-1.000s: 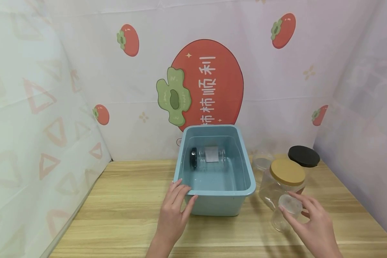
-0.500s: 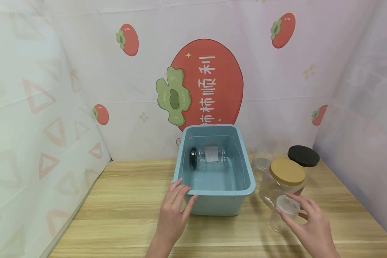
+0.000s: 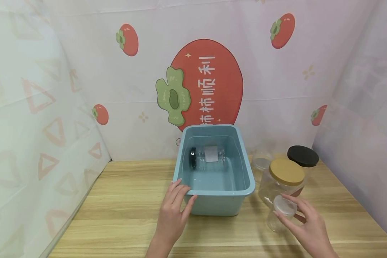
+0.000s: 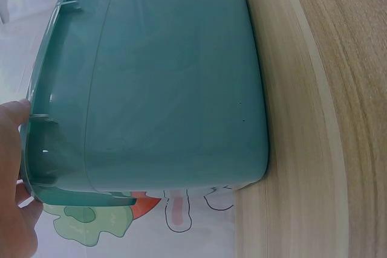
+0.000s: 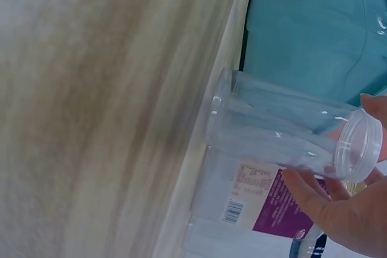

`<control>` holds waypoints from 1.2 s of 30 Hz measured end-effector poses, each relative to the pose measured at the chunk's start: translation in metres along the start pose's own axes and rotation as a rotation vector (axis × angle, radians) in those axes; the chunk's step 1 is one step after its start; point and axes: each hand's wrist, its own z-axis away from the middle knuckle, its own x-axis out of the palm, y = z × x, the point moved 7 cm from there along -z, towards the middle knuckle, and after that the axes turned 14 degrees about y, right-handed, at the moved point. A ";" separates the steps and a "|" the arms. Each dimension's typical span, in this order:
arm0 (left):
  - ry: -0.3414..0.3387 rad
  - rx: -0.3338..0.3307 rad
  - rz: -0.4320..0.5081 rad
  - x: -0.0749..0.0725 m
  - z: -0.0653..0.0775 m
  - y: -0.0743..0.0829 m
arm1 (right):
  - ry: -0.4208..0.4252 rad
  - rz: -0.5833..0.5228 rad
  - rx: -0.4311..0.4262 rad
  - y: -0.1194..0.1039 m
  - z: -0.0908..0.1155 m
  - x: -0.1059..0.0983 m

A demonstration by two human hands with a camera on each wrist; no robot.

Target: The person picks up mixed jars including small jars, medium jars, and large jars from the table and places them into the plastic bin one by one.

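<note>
My left hand [image 3: 171, 215] holds the near left corner of the light blue plastic bin [image 3: 214, 205], fingers over its rim and thumb at the front. Inside the bin a clear jar with a black lid [image 3: 193, 157] lies on its side. With thumb and fingers, my right hand [image 3: 309, 224] grips a small clear plastic jar [image 3: 275, 220] around its translucent lid [image 3: 285, 206]. This jar stands nearly upright. In the right wrist view, the held jar [image 5: 278, 128] appears see-through, with nothing visible inside. The left wrist view shows the bin's outer wall [image 4: 175, 89].
Just behind the held jar stands a larger clear jar with a tan lid [image 3: 287, 172]. Further back are a black-lidded jar [image 3: 303, 156] and another clear container [image 3: 262, 163]. A purple and white label [image 5: 272, 200] shows behind the held jar. The wooden table [image 3: 122, 215] meets hanging printed cloth.
My right hand has shifted slightly left with the small clear jar, toward the bin. The left hand and the bin have stayed in place.
</note>
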 end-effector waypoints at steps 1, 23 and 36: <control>0.001 0.000 0.001 0.000 0.000 0.000 | -0.003 -0.012 -0.001 0.000 0.001 0.000; 0.002 -0.007 0.009 -0.001 -0.001 0.001 | -0.070 -0.049 0.044 0.002 0.001 0.007; 0.009 0.012 0.003 -0.001 -0.001 0.002 | -0.100 -0.048 -0.006 -0.007 -0.006 0.002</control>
